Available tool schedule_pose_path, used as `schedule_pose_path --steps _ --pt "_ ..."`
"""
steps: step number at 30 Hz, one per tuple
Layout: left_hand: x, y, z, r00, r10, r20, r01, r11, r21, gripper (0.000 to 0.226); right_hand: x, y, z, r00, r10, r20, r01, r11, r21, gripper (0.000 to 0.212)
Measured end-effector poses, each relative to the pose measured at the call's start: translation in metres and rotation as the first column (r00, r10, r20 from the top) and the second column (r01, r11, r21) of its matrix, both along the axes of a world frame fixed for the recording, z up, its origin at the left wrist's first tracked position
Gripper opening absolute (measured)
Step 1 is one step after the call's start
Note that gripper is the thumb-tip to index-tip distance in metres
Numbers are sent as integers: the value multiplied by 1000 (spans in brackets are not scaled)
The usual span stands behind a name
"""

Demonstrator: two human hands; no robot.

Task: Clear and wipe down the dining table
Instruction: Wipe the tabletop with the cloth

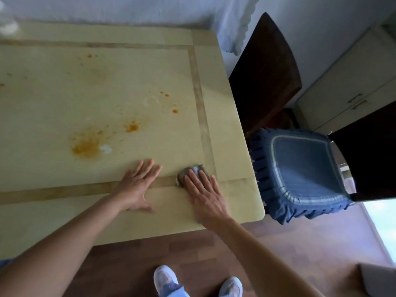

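Fingers (202, 179) of right hand (206, 199): straight, pressing grey cloth (188, 169) onto surface (53, 99) by near right corner; left hand (137, 186) flat alongside, holding nothing; risk: orange stains (85, 146), well apart, smeared wider by one-pass wiping.

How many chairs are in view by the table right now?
2. A blue-cushioned chair stands off the near right corner of the table; a dark wooden chair stands farther back, by the curtain. Others may be out of frame.
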State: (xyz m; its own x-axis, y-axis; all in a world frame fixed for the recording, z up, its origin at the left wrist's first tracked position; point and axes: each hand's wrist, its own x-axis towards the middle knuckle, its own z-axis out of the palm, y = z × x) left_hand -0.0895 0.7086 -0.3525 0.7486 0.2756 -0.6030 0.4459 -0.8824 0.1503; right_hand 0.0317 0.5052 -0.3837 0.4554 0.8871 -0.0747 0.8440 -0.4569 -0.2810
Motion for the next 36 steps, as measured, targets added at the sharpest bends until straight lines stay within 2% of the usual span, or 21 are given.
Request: schedule_pose_path --steps 2,5,8,10,13,16,17,18,19,22,25,27,30,32,33,34,36 --pt "-1 0 2 1000 -4 -10 4 1000 -15 129 30 -31 8 980 -187 -63 186 982 -33 62" --pt "0 1 3 1000 -3 -25 2 999 -34 129 48 -75 10 886 -464 22 464 883 -66 56" --pt "-1 1 1 1000 11 -28 -12 999 -45 128 24 -66 4 786 -618 -19 615 784 -89 61" --pt "-1 0 0 1000 17 -26 -18 998 -53 128 -9 -37 3 841 -540 -49 535 841 -87 62" --pt "0 0 1 1000 15 -13 -16 999 -38 130 -53 3 2 971 -234 -44 232 971 -56 60" --pt "-6 10 6 1000 -1 16 1 1000 13 128 -29 2 3 1000 26 9 -26 997 -70 56" --pt "-11 15 8 1000 -13 15 13 999 44 128 -10 -6 2 999 41 35 -39 997 -70 56" --pt "-16 23 10 1000 -23 15 22 997 79 127 11 -13 1 1000 -14 24 16 997 -75 57" --pt "-20 28 11 999 -30 12 28 994 108 126 32 -22 0 990 -138 3 138 988 -69 58" --pt "-24 39 12 999 -37 -35 41 993 112 126 84 -15 2 894 -448 18 447 888 -109 62" --pt "-20 39 8 998 -53 -30 56 993 104 125 88 40 4 803 -596 -13 591 799 -111 58" --pt "-20 38 9 999 -54 -3 54 992 111 124 64 85 3 859 -510 -51 507 859 -67 58" --pt "-21 37 11 998 -58 0 58 993 101 124 11 117 0 986 -156 -63 155 988 -24 59" --pt "-21 38 9 998 -61 17 59 994 90 125 9 107 0 995 69 -71 -71 997 -28 57" --pt "-21 39 7 999 -49 22 47 996 80 125 24 98 2 992 119 -48 -121 992 -24 57" --pt "-21 40 5 999 -48 26 46 996 74 125 43 88 4 995 90 -50 -91 996 -22 57" --pt "-23 40 1 998 -47 48 44 996 72 126 85 64 6 986 -153 -62 150 987 -49 55"
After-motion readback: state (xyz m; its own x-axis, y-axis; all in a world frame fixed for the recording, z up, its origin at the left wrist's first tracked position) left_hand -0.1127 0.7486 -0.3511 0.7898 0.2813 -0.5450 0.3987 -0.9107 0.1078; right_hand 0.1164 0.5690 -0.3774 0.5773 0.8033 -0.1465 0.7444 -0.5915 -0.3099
